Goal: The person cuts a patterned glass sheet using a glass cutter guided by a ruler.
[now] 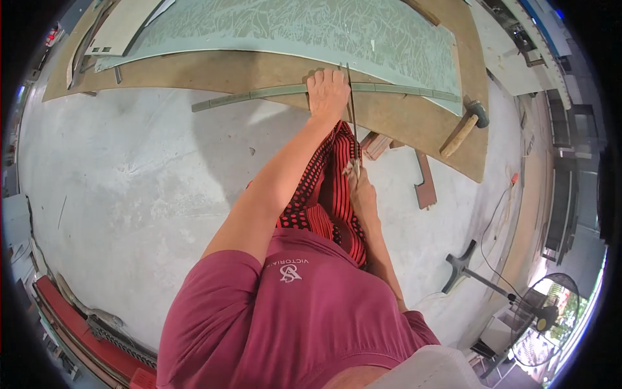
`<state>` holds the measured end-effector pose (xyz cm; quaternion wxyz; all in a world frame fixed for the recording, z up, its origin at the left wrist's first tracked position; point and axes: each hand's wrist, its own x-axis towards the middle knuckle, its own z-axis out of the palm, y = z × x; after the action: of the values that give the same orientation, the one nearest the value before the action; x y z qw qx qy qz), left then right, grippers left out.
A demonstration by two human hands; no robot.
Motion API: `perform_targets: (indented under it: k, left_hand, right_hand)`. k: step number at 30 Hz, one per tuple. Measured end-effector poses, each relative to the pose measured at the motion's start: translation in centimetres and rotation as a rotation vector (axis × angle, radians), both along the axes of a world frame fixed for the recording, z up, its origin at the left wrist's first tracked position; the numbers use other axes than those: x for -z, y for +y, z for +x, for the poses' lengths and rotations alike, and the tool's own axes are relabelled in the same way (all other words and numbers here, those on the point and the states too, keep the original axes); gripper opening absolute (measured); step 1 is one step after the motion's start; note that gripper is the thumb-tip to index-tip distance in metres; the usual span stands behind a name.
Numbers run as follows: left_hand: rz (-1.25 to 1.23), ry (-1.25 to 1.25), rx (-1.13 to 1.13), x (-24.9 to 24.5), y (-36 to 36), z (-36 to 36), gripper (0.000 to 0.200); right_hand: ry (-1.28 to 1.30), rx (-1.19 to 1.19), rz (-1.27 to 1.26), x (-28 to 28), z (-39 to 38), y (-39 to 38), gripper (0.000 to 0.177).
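A long green bamboo pole (259, 93) lies across the near edge of the brown board, its left end sticking out over the floor. My left hand (327, 94) is closed around the pole near its middle. Just to the right of those fingers, a saw (353, 123) with a long, thin, dark blade crosses the pole, seen almost edge-on. My right hand (360, 185) grips the saw's handle, low beside my leg. Whether the teeth have cut into the bamboo cannot be made out.
The brown board (194, 70) carries a pale patterned sheet (311, 29). A mallet (466, 126) rests at its right corner. Reddish-brown wood pieces (424, 181) lie on the floor below. A standing fan (541, 318) and a cable are at the lower right.
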<state>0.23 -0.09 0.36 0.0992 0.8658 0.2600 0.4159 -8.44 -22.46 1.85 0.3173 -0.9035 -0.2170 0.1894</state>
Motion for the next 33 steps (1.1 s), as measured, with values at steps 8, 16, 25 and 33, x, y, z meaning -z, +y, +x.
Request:
perform_targets:
  k: [8, 16, 25, 33]
  left_hand:
    - [-0.016, 0.024, 0.014, -0.3, -0.1, -0.1, 0.013]
    - [-0.019, 0.019, 0.014, 0.0, 0.0, 0.0, 0.012]
    - [-0.013, 0.034, 0.001, -0.1, 0.0, 0.1, 0.014]
    - [-0.002, 0.008, 0.010, -0.1, 0.0, -0.2, 0.014]
  right_hand:
    - [-0.002, -0.004, -0.048, 0.5, 2.9, 2.8, 0.031]
    - [0.025, 0.000, -0.043, 0.2, 0.4, 0.5, 0.030]
    - [-0.063, -0.026, -0.005, 0.1, 3.6, 3.4, 0.027]
    - [0.013, 0.008, 0.025, -0.1, -1.2, -0.5, 0.028]
